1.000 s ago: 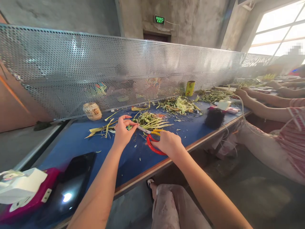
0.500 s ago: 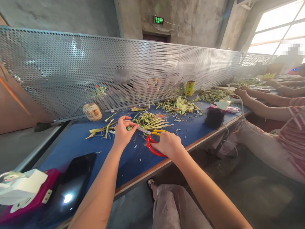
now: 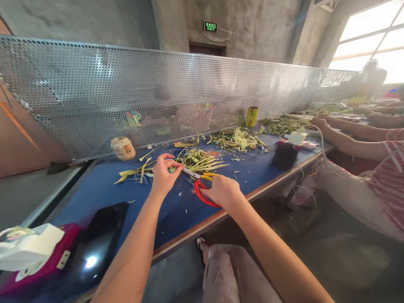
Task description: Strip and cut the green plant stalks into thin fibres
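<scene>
Scissors point(image 3: 202, 190) with one red and one yellow handle are gripped in my right hand point(image 3: 222, 190), over the blue table. Their blades point left and reach the fingertips of my left hand point(image 3: 164, 174). That hand is closed in a pinch at the blade tips; a bit of green shows by its fingers, but what it pinches is too small to make out. Just beyond the blades lies a small heap of green plant trimmings point(image 3: 194, 159), with pale leaf strips point(image 3: 210, 163) fanned out to its right. Yellowish stalks point(image 3: 134, 173) lie left of my left hand.
A perforated metal screen point(image 3: 189, 97) runs along the table's back. A larger leaf pile point(image 3: 240, 139), a yellow can point(image 3: 251, 117), a wrapped jar point(image 3: 123, 148) and a black bundle point(image 3: 284, 155) stand around. A phone point(image 3: 101, 231) and a magenta box point(image 3: 63, 248) lie front left. A co-worker's arms point(image 3: 350, 136) are at right.
My hands and the scissors stay almost in place, with the blades still at my left fingertips. At the far right, a person in the background has shifted.
</scene>
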### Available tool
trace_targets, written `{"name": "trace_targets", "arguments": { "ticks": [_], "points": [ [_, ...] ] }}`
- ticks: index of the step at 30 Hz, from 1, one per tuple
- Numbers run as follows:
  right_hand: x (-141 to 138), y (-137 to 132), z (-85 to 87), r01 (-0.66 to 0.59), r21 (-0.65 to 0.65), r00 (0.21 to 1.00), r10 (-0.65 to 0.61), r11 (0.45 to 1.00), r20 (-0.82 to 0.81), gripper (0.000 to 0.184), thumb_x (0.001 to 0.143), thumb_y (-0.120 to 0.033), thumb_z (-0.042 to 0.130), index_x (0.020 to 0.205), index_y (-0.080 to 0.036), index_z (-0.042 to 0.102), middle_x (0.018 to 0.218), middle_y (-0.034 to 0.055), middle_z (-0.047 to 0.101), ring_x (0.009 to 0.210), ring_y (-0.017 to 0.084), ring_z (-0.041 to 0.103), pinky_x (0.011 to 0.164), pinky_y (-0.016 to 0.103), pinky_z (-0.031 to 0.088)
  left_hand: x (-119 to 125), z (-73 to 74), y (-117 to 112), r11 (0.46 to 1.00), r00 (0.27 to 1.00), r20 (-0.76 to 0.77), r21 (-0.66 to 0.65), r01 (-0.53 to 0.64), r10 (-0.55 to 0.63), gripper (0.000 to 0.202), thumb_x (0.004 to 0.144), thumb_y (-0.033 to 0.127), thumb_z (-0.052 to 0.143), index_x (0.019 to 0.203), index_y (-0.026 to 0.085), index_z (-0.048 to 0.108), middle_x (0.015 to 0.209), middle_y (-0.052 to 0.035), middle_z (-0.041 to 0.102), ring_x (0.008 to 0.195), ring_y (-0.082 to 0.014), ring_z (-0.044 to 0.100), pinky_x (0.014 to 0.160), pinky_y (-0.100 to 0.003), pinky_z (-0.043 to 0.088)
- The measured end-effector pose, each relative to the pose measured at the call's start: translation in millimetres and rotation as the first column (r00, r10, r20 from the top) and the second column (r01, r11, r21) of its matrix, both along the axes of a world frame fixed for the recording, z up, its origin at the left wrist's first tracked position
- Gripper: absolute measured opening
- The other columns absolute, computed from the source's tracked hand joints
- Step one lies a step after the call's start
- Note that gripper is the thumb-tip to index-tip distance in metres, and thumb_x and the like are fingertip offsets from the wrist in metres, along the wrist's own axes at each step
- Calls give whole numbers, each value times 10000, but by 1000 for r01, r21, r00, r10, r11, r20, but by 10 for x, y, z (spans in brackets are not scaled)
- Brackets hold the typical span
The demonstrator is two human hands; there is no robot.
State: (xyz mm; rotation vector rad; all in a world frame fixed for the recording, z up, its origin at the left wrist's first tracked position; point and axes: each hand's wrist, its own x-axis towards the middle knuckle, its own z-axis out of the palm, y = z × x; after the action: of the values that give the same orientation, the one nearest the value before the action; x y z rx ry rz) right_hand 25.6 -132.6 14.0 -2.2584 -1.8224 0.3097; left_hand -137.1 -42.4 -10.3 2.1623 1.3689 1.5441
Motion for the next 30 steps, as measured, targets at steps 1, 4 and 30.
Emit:
{"name": "trace_targets", "arguments": {
  "ticks": [1,4,30],
  "points": [
    [2,4,-2,-1,6,1000,1,1000,-3,581,571,-703,444,736,-182,643,787,100,666,757,258,624,610,335,470,2,2,-5,1000,1000,0,0,3,-3,205,645,334,623,739,192,508,866,-43,607,846,-189,571,855,-363,360],
    [13,21,-20,-3,17,1000,3,1000,-12,581,583,-700,427,720,-180,646,779,104,665,741,258,626,606,339,468,2,0,-12,1000,1000,-8,0,7,-7,200,651,323,620,751,193,505,822,-35,614,843,-191,571,847,-359,364],
    [1040,8,-274,358,-18,934,-358,934,-4,619,588,-678,447,888,-161,611,897,134,628,861,314,564,643,383,427,16,-44,-77,992,617,-785,24,121,-56,433,781,94,429,1194,210,381,813,-55,656,981,-209,520,903,-497,159]
  ]
}}
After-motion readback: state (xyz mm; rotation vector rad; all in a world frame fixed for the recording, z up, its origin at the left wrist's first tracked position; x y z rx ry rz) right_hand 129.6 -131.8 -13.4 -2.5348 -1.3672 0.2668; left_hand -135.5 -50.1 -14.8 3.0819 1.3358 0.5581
